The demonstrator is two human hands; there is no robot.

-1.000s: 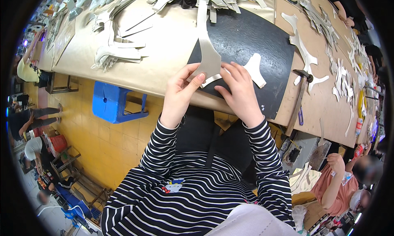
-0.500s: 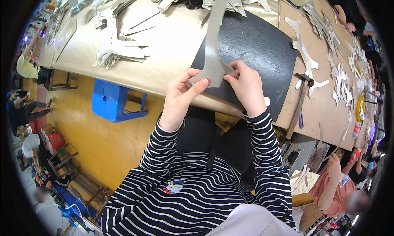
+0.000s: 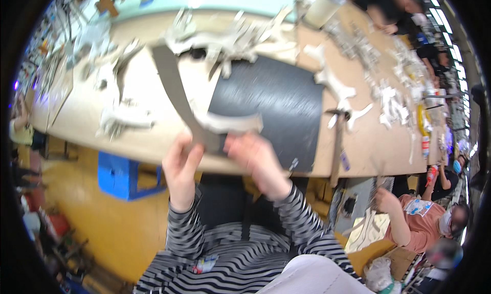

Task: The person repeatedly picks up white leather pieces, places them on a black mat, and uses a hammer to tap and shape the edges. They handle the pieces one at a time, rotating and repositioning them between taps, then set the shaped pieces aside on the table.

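A long, flat, grey-beige cut piece [image 3: 176,84], perhaps leather, is raised in front of me at the table's near edge. One grey arm of it points up and to the left, while a paler strip curves to the right over the black board. My left hand [image 3: 180,166] pinches its lower end between thumb and fingers. At its lower right end, my right hand [image 3: 258,163] has its fingers closed on the edge, blurred by motion. Beneath the pale strip lies the black board [image 3: 271,94]. A hammer [image 3: 336,145] rests to the right of that board.
Heaps of similar pale pieces [image 3: 235,38] lie at the table's back, with others left and right. A whitish tub [image 3: 323,8] stands at the far right. Left below the table is a blue stool [image 3: 116,177]. A co-worker in a pink shirt [image 3: 409,220] is at right.
Both hands and the piece have moved left and lower in the picture. The piece has tilted left, and its paler strip now spreads out to the right. The view has shifted too.
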